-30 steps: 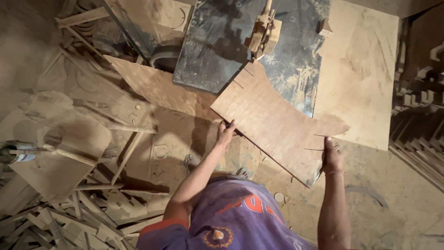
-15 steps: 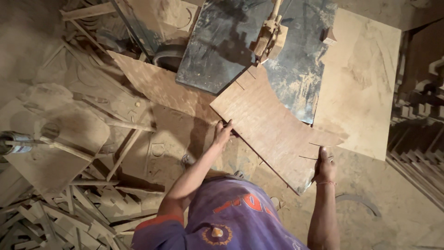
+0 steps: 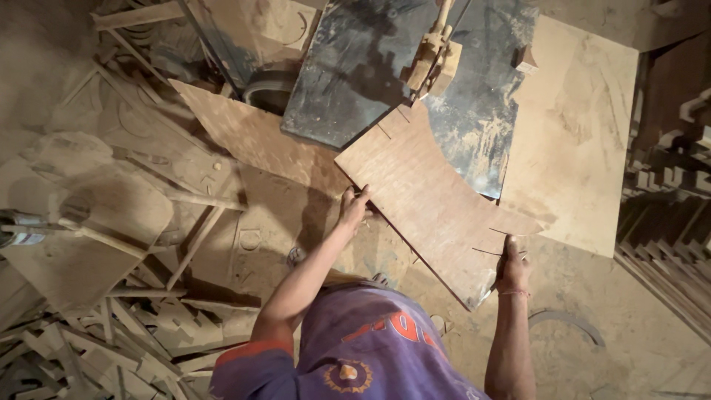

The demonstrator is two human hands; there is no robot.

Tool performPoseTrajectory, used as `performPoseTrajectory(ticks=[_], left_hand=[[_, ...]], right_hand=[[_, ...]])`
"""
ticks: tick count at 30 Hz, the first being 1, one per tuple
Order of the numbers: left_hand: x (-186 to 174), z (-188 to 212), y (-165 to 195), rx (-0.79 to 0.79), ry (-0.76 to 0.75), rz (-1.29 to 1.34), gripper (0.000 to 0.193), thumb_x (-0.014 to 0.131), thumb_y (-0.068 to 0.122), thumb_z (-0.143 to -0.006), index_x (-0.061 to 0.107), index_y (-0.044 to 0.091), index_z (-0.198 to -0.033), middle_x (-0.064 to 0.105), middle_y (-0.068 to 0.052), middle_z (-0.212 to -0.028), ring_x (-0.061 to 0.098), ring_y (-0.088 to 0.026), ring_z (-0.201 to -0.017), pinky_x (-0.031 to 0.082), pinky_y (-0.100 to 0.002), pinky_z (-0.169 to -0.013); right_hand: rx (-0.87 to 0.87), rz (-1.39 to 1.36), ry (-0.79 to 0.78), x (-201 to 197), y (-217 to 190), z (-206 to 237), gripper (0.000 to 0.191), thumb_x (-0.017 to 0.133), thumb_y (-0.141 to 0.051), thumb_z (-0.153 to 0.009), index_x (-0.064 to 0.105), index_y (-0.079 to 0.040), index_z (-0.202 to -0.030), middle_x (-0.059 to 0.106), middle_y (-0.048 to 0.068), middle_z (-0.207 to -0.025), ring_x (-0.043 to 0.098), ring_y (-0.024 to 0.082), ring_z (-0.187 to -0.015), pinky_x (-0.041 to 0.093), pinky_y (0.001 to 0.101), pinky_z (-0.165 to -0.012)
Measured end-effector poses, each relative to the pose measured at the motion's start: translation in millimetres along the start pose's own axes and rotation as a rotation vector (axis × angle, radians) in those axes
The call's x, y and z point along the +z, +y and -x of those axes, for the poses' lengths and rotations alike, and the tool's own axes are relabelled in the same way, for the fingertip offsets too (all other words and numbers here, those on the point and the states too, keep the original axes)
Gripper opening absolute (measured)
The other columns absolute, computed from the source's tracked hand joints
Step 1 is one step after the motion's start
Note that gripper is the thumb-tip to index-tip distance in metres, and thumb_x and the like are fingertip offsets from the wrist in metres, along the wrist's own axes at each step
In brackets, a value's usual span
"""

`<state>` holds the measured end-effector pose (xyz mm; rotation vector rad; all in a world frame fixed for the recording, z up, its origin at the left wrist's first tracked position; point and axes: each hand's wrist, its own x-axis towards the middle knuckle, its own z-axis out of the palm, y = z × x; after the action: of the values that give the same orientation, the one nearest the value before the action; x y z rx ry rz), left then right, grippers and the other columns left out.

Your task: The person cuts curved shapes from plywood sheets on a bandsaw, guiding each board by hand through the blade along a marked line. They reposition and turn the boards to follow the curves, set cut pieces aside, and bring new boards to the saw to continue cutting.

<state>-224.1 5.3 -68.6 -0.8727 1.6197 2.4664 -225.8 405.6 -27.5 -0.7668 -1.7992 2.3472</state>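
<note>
A brown plywood board (image 3: 433,196) with one curved edge and short saw cuts lies partly on the dark metal table (image 3: 355,81) of a band saw. My left hand (image 3: 352,207) grips the board's near left edge. My right hand (image 3: 512,265) holds its near right corner, thumb on top. The board's far end sits just below the saw's wooden blade guide (image 3: 435,55). The blade itself is too thin to make out.
A large pale plywood sheet (image 3: 585,133) lies to the right of the saw table. Another brown sheet (image 3: 252,137) leans to the left. Offcuts and wood strips (image 3: 126,326) litter the dusty floor at left. Stacked shaped wood pieces (image 3: 674,222) stand at far right.
The board has slid a little farther up toward the blade guide, with both hands following it. The view has shifted slightly.
</note>
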Motion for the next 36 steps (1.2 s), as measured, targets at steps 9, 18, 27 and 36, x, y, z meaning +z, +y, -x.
performPoseTrajectory(ticks=[9, 18, 27, 36], left_hand=[[-17, -4, 8, 0.042, 0.049, -0.126, 0.046, 0.065, 0.04, -0.095, 0.058, 0.003, -0.122, 0.07, -0.011, -0.115, 0.07, -0.022, -0.093, 0.058, -0.037, -0.066], [-18, -12, 26, 0.067, 0.04, -0.123, 0.047, 0.066, 0.041, -0.095, 0.057, 0.004, -0.123, 0.069, -0.011, -0.114, 0.069, -0.022, -0.097, 0.059, -0.039, -0.067], [-14, -25, 32, 0.085, 0.031, -0.106, 0.043, 0.066, 0.04, -0.096, 0.062, 0.002, -0.115, 0.07, -0.013, -0.104, 0.07, -0.022, -0.087, 0.058, -0.037, -0.063], [-14, -25, 41, 0.074, 0.043, -0.114, 0.045, 0.066, 0.04, -0.095, 0.062, 0.001, -0.118, 0.072, -0.01, -0.106, 0.072, -0.021, -0.091, 0.059, -0.037, -0.067]], right_hand=[[0.09, -0.035, 0.08, 2, 18, 24, 0.041, 0.077, -0.03, -0.105, 0.066, 0.003, -0.125, 0.059, 0.005, -0.099, 0.046, 0.017, -0.08, 0.035, 0.0294, -0.064], [0.103, 0.001, 0.12, 14, 23, 26, 0.025, 0.072, -0.032, -0.1, 0.071, -0.011, -0.113, 0.067, -0.01, -0.084, 0.041, 0.001, -0.05, 0.027, 0.0211, -0.042], [0.117, 0.049, 0.145, 22, 22, 22, 0.025, 0.076, -0.037, -0.098, 0.065, -0.015, -0.094, 0.049, -0.008, -0.064, 0.034, 0.005, -0.043, 0.022, 0.0243, -0.038], [0.069, -0.014, 0.169, 28, 24, 23, 0.022, 0.079, -0.031, -0.098, 0.069, -0.011, -0.101, 0.061, -0.009, -0.076, 0.041, 0.001, -0.05, 0.028, 0.0208, -0.043]])
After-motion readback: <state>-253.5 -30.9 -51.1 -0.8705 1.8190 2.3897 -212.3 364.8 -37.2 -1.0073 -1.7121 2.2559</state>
